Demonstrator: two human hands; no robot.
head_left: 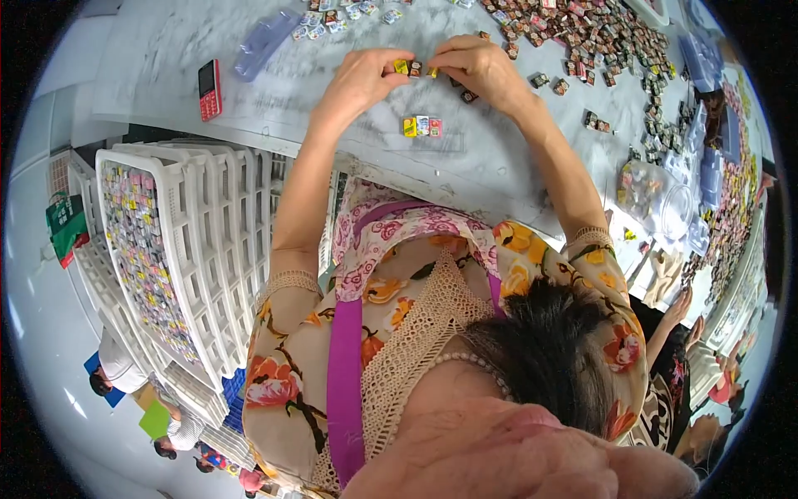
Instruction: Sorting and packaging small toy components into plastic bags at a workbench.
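Observation:
Over the grey marbled table, both my hands work close together with bent wrists. My left hand pinches a small yellow printed block, and a brown block sits right beside it. Between the fingertips of my right hand is another small yellow block. Dark blocks lie partly hidden under that hand. Nearer me, a short row of small blocks, yellow, pale and pink, lies side by side on the table.
A big pile of brown blocks spreads over the far right. Left lie a blue-tinted plastic tray and a red keypad phone. A clear jar rests rightward. Stacked white crates stand at left. Co-workers sit at right.

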